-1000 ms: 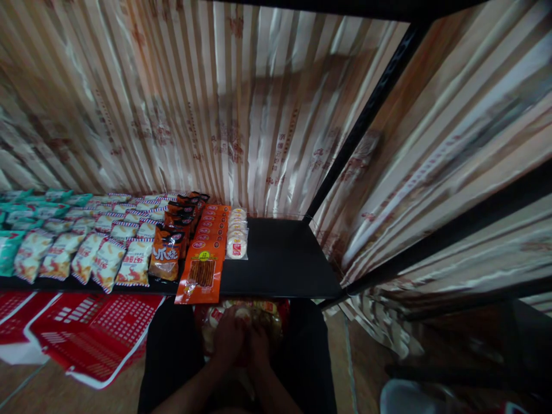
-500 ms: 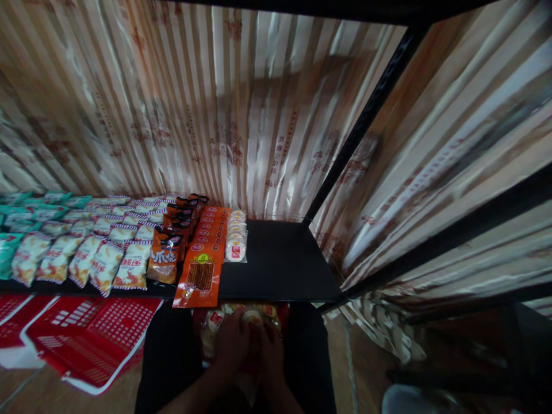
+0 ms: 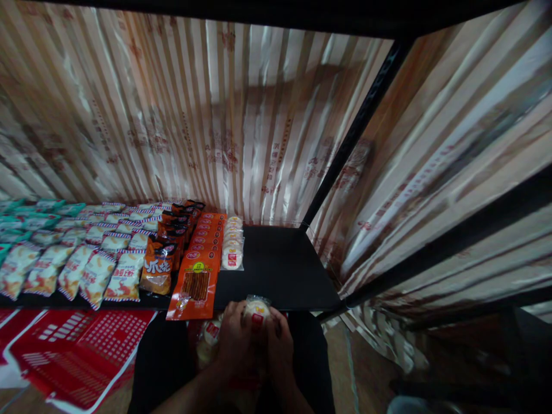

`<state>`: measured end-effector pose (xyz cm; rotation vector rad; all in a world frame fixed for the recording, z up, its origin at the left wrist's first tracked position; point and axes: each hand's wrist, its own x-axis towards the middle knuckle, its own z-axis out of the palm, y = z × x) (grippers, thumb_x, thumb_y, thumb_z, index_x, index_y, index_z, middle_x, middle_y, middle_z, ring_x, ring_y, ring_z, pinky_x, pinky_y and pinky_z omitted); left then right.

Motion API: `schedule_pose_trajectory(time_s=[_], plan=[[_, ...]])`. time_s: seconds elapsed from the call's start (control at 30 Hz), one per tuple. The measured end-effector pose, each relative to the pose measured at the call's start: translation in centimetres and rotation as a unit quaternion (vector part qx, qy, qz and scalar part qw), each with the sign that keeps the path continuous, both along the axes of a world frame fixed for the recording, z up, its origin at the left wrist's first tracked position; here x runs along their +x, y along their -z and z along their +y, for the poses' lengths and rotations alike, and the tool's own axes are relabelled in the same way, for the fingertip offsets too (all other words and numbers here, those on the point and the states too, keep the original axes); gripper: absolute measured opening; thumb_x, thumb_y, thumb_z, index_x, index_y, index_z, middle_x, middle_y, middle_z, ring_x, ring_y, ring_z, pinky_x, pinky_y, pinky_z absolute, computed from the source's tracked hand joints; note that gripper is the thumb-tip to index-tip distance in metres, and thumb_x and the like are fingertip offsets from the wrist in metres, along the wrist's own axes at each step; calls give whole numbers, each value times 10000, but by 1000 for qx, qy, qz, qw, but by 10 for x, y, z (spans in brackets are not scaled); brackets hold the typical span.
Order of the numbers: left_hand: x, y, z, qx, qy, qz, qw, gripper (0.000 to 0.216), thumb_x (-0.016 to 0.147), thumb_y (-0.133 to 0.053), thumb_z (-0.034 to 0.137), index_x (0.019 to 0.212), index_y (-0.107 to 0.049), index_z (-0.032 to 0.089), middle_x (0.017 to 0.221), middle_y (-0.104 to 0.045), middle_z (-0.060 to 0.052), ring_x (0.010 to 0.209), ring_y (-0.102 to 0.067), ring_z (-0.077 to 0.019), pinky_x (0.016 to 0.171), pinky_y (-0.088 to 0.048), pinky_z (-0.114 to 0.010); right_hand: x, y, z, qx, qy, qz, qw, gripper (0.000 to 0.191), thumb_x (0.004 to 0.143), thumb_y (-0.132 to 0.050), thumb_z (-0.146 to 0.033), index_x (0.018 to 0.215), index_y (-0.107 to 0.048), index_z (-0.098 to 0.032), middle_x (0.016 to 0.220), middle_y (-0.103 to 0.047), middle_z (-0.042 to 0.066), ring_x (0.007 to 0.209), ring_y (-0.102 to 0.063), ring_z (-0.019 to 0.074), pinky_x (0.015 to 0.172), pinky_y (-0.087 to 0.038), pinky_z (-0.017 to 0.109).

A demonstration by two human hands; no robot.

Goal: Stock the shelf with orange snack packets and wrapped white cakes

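Note:
Between my left hand (image 3: pixel 235 333) and my right hand (image 3: pixel 279 340) is a round white rice cracker packet (image 3: pixel 257 311) in clear wrap with a red label. Both hands grip it from the sides, just in front of the shelf's front edge. Under them, between my knees, lies a larger bag (image 3: pixel 206 345) with more white crackers showing; my hands and forearms cover much of it. On the black shelf (image 3: pixel 280 264) stands a row of matching cracker packets (image 3: pixel 233 250), to the left of bare shelf surface. Beside that row overlap several orange snack packs (image 3: pixel 196 282).
Farther left stand brown-orange bags (image 3: pixel 158 267), white snack bags (image 3: pixel 125 276) and teal bags (image 3: pixel 26 221). A red basket (image 3: pixel 86 351) sits below the shelf at left. A black post (image 3: pixel 353 138) rises at the shelf's right end before a striped curtain (image 3: pixel 259 115).
Both hands have come up from the bag between my knees, bringing up one cracker packet toward the shelf edge. The view has shifted slightly.

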<state>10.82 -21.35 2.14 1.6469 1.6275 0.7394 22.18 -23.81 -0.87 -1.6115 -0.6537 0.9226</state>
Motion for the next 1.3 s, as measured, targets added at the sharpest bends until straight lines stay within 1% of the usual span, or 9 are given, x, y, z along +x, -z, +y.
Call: schedule_pose_trajectory(time_s=[0.1, 0.23, 0.33, 0.43, 0.6, 0.73, 0.87, 1.07, 1.3], plan=[[3, -2, 11, 11, -2, -15, 1000, 327, 809, -333, 299, 978, -573, 157, 929, -562, -62, 885, -530, -167, 813, -404, -271, 5, -4, 13, 6, -7, 48, 999, 472, 639, -550, -477, 1003, -537, -176, 920, -653, 69, 808, -623, 217, 673, -510, 295], [9, -7, 27, 0, -15, -13, 1000, 248, 797, -361, 243, 895, -579, 178, 853, -551, -35, 740, -534, -128, 708, -422, -231, 14, -1, 33, 20, -6, 64, 998, 516, 594, -588, -464, 1009, -513, -166, 852, -649, 61, 771, -626, 208, 662, -510, 291], [13, -12, 40, -5, -23, 11, 1000, 226, 797, -385, 224, 883, -588, 178, 838, -555, -35, 762, -530, -127, 711, -412, -220, 20, 0, 46, 38, -21, 74, 996, 512, 587, -606, -445, 1005, -513, -164, 861, -654, 65, 769, -630, 200, 688, -512, 298], [18, -15, 53, -13, -30, 24, 999, 226, 798, -408, 217, 924, -590, 174, 868, -567, -38, 806, -533, -127, 728, -403, -212, 26, 0, 56, 48, -49, 75, 995, 451, 589, -613, -432, 945, -551, -162, 873, -666, 79, 776, -636, 209, 689, -515, 309], [25, -17, 69, -27, -39, 37, 998, 223, 796, -428, 209, 936, -597, 175, 903, -586, -38, 817, -543, -118, 717, -396, -195, 35, -2, 70, 57, -71, 28, 995, 362, 607, -607, -388, 894, -597, -168, 821, -674, 60, 720, -633, 191, 658, -514, 297], [32, -20, 80, -39, -44, 39, 998, 226, 790, -439, 207, 947, -599, 173, 941, -600, -43, 835, -552, -117, 725, -397, -195, 42, -4, 81, 42, -80, 6, 996, 369, 592, -625, -357, 903, -590, -160, 754, -661, 36, 644, -613, 164, 603, -503, 271], [40, -19, 92, -35, -47, 42, 997, 245, 782, -438, 190, 974, -587, 160, 938, -617, -46, 846, -561, -119, 751, -400, -201, 49, -5, 95, 40, -80, -22, 996, 363, 583, -622, -360, 881, -596, -153, 693, -642, 20, 603, -592, 153, 574, -489, 262], [50, -18, 107, -56, -66, 35, 996, 262, 777, -422, 143, 1005, -551, 143, 938, -634, -55, 912, -568, -126, 807, -400, -210, 61, -5, 117, 41, -79, -79, 993, 331, 583, -600, -341, 859, -607, -158, 723, -653, 34, 634, -601, 165, 614, -490, 278], [57, -19, 126, -60, -35, 22, 997, 301, 731, -442, 101, 1002, -568, 137, 1007, -624, -80, 909, -574, -136, 796, -406, -215, 71, 0, 139, 29, -92, -103, 990, 302, 606, -582, -309, 874, -592, -172, 774, -664, 38, 691, -623, 178, 647, -497, 289]])
